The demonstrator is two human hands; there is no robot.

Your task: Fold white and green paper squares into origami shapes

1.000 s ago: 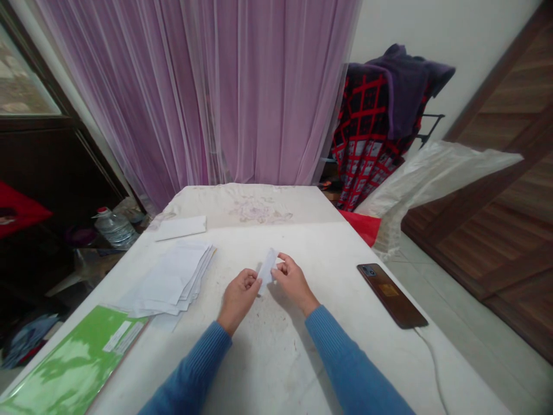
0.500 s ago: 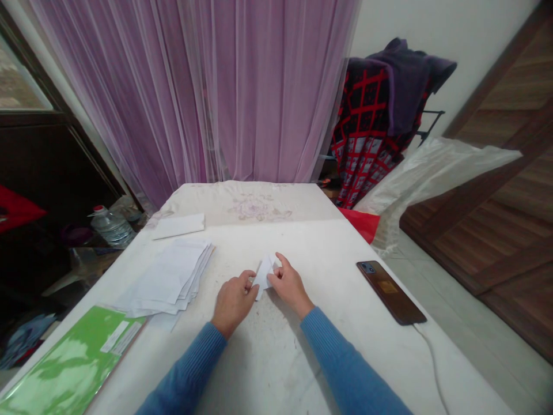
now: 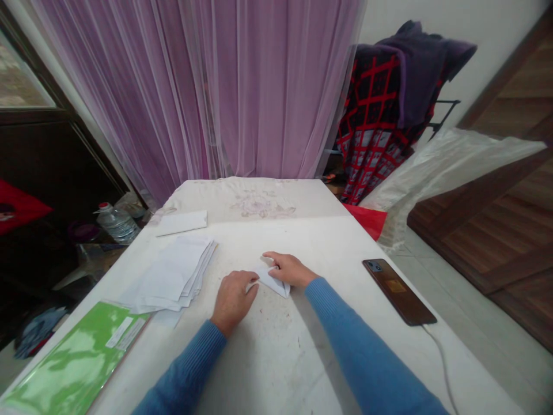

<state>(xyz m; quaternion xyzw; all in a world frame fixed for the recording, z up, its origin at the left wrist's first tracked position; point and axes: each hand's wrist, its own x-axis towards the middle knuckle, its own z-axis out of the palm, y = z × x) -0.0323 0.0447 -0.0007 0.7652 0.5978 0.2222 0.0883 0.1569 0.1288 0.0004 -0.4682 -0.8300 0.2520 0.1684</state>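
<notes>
White folded paper [image 3: 276, 282] under right hand [image 3: 291, 270]

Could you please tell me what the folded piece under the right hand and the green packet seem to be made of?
The folded piece looks like thin, matte white paper, since it holds sharp creases. The green packet seems to be glossy plastic, judging by the broad bright glare on it.

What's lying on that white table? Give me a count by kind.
Stack of white paper: 1
Folded white paper: 1
Loose white slip: 1
Green plastic packet: 1
Phone: 1
Total: 5
</notes>
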